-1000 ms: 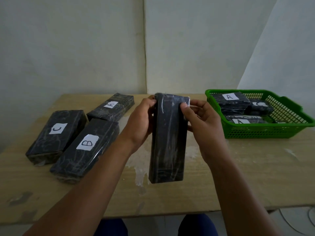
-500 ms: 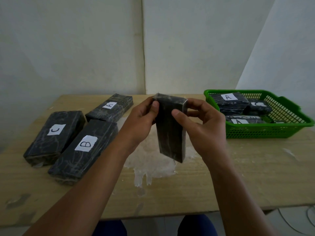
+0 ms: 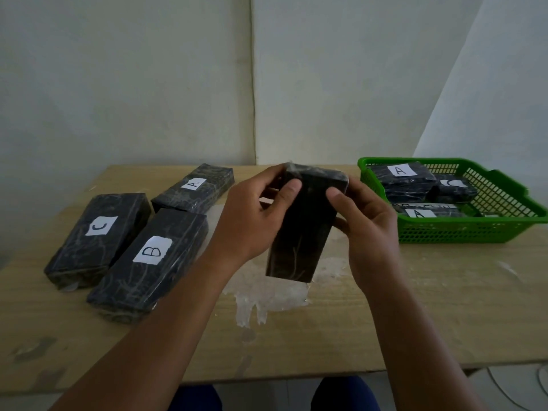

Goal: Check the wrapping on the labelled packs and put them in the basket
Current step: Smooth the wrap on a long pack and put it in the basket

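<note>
- Both hands hold one dark wrapped pack (image 3: pixel 299 229) up off the desk (image 3: pixel 415 307), tilted so its far end is raised and its near end hangs low over a pale worn patch of the top.
- The left hand (image 3: pixel 252 221) curls round the pack's upper left edge, its thumb laid on the face turned toward the person; the right hand (image 3: pixel 367 229) pinches the upper right corner, thumb in front and fingers behind.
- No label shows on the face in view, so the letter side is probably turned away. The grip at the top corners reads as a way to turn the pack and look over its film; I judge the checking step is under way.
- Left of the hands, three packs lie flat on the desk with labels up: the C pack (image 3: pixel 98 238) farthest out, the B pack (image 3: pixel 151 262) just beside it, and the A pack (image 3: pixel 194 188) beyond them. They look like the ones waiting.
- Right of the hands stands the green basket (image 3: pixel 474 232), already holding several labelled packs, within easy reach of the right hand for the drop.
</note>
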The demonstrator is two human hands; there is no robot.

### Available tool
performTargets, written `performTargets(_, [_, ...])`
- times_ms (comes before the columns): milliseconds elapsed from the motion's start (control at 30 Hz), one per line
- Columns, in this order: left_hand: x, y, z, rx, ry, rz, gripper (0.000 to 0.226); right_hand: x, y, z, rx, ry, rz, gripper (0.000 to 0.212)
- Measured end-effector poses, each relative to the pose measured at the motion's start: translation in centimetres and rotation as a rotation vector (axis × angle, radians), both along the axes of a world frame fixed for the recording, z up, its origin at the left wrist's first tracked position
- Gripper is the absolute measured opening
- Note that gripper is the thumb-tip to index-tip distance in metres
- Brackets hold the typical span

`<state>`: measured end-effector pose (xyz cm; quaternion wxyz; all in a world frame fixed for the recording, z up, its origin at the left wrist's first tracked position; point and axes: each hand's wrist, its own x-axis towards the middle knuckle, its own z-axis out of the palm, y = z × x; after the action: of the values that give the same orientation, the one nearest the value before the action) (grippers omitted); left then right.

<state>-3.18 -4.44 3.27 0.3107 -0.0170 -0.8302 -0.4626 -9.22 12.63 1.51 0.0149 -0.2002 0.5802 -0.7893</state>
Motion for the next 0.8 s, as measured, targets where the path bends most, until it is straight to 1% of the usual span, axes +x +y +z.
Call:
performTargets(67, [0.1, 0.2, 0.1, -0.066, 0.049, 0.025, 0.032, 0.2, 0.0, 0.1, -0.025, -0.012, 0.038, 0.042])
performTargets(133, [0.1, 0.2, 0.1, -0.093, 0.058, 0.027, 0.032, 0.3, 0.0, 0.1, -0.041, -0.017, 0.051, 0.046])
performTargets(200, [0.0, 0.1, 0.1, -0.064, 0.043, 0.019, 0.031, 0.3, -0.1, 0.1, -0.042, -0.014, 0.047, 0.047])
performTargets(300, [-0.2, -0.1, 0.3, 0.029, 0.009, 0.027, 0.024, 0.6, -0.3, 0.1, -0.028, 0.003, 0.049, 0.050])
performTargets(367, [-0.4, -0.5, 0.4, 0.142, -0.018, 0.023, 0.021, 0.9, -0.2, -0.4, 0.044, -0.001, 0.094, 0.054])
performTargets(400, [-0.5, -0.7, 0.5, 0.211, -0.034, 0.025, 0.022, 0.9, -0.1, -0.8, 0.121, -0.012, 0.138, 0.054])
performTargets(467, [-0.6, -0.9, 0.5, 0.303, -0.058, 0.063, 0.029, 1.2, 0.1, -1.3, 0.333, -0.049, 0.255, 0.046])
performTargets(500, [-0.7, -1.1, 0.5, 0.321, -0.084, 0.091, 0.031, 1.4, 0.1, -1.6, 0.411, -0.072, 0.290, 0.043])
performTargets(533, [-0.9, -1.3, 0.4, 0.329, -0.121, 0.112, 0.033, 1.5, 0.0, -1.9, 0.445, -0.095, 0.295, 0.040])
performTargets(600, [-0.9, -1.5, 0.2, 0.362, -0.224, 0.081, 0.038, 1.5, -0.1, -2.1, 0.441, -0.125, 0.245, 0.036])
performTargets(700, [-0.3, -2.1, -0.4, 0.425, -0.448, -0.052, 0.077, 1.2, -0.3, -1.9, 0.314, -0.223, 0.181, 0.036])
performTargets(733, [0.1, -2.0, -0.6, 0.411, -0.530, -0.104, 0.076, 0.9, -0.4, -1.8, 0.269, -0.258, 0.162, 0.034])
performTargets(800, [0.8, -1.7, -1.1, 0.392, -0.614, -0.188, 0.055, 0.5, -0.1, -1.4, 0.222, -0.287, 0.151, 0.034])
